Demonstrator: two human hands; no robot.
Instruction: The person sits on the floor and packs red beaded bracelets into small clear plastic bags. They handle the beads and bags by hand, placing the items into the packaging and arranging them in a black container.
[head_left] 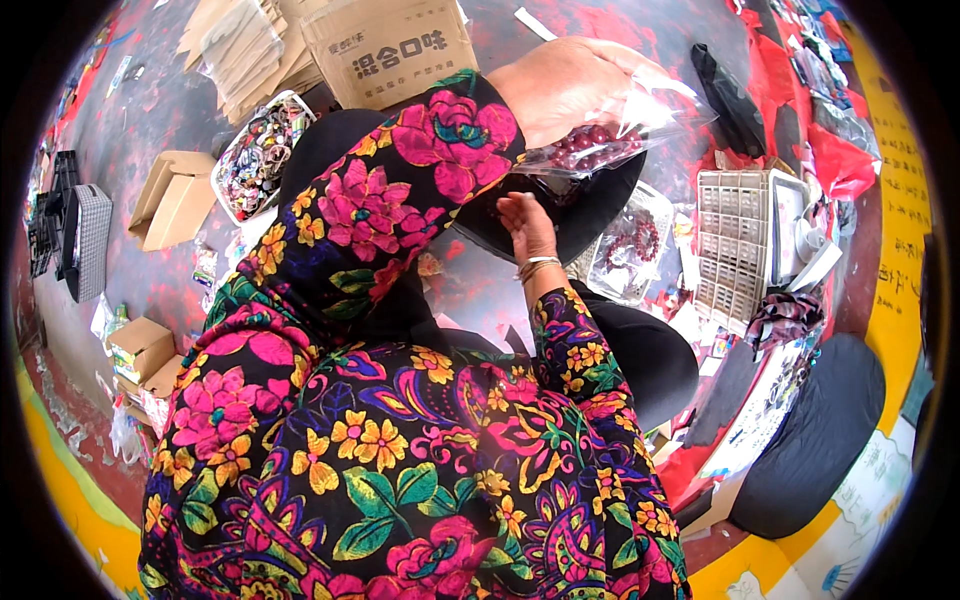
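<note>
A clear plastic bag with dark red beads inside is gripped by my left hand, which reaches far forward with its back up. Its fingertips are partly lost in glare and behind the film. Below the bag, my right hand hovers at a black, rounded surface, fingers loosely bent and a little apart, with nothing visible in them. Thin bracelets circle that wrist. To its right, a clear tray contains strands of dark red beads.
A printed cardboard box and stacked flat cardboard stand at the far left. A white basket is heaped with small colourful items. An open carton lies farther left. At right are a beige plastic crate and a black stool seat.
</note>
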